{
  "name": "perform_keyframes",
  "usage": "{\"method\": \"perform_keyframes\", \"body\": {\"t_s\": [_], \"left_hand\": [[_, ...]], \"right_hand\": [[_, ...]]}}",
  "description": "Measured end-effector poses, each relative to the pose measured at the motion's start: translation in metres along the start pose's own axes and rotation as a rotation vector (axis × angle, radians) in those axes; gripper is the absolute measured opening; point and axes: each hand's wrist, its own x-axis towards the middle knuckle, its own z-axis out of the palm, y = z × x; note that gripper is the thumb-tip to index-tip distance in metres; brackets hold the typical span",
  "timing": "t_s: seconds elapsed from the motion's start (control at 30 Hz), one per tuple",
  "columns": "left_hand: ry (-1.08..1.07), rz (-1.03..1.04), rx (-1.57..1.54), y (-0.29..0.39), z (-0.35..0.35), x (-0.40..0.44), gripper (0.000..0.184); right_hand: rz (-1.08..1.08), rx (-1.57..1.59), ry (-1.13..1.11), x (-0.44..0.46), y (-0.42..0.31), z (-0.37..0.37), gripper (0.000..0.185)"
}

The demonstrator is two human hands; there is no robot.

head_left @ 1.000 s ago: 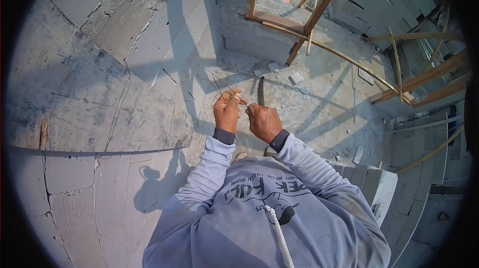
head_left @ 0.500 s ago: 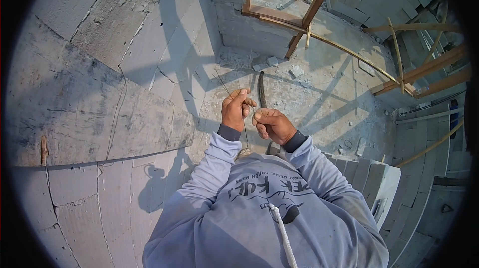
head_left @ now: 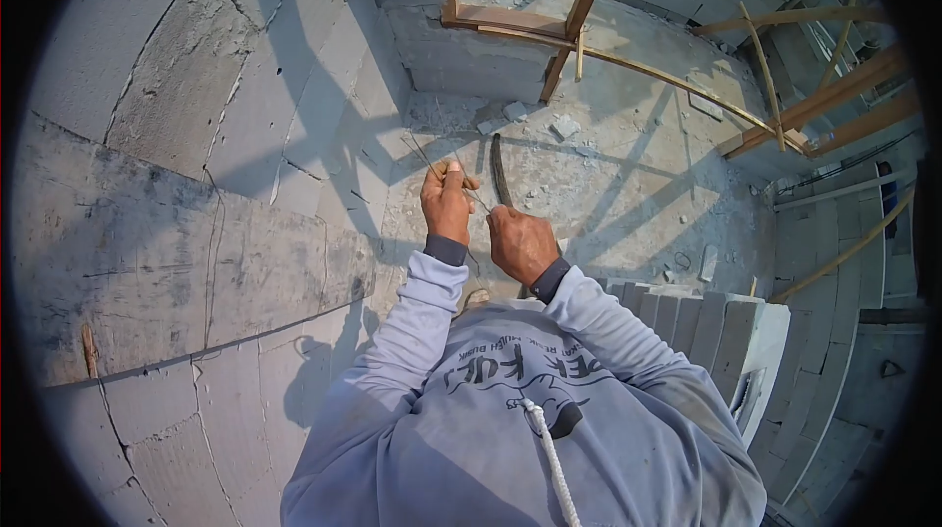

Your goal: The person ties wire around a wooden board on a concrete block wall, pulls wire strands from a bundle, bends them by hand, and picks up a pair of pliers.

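Nearest, a white drawstring [head_left: 549,458] is seen hanging down the front of the grey sweatshirt [head_left: 476,458]; it could be snagged by a loose wire tip if the hands were lowered toward the chest. Beyond it, the thin wire [head_left: 480,200] is held in the air above the floor [head_left: 628,223], across the short gap between the two hands. It is gripped in the closed right hand [head_left: 523,244], whose fingertips are partly hidden, and pinched between thumb and fingers of the left hand [head_left: 448,208]. A kink or a break could be caused by too sharp a bend, and skin could be pricked by the free ends sticking out past the left hand. If the pinch were loosened, the wire could be dropped beside the dark curved strip [head_left: 499,174] on the floor, or lost to sight among the broken block pieces [head_left: 564,127] scattered toward the floor's far edge, near the wooden frame [head_left: 520,25]. Footing could be upset if those pieces were stepped on.
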Motion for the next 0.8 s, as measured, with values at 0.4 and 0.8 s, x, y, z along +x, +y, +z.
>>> {"method": "perform_keyframes", "body": {"t_s": [0.4,0.8], "left_hand": [[-0.044,-0.075,-0.075,0.012,0.042,0.022,0.026],[-0.032,0.245,0.372,-0.071,0.133,0.021,0.028]], "right_hand": [[0.716,1.592,-0.458,-0.046,0.04,-0.041,0.028],[0.248,0.701,-0.094,-0.065,0.105,-0.052,0.017]]}}
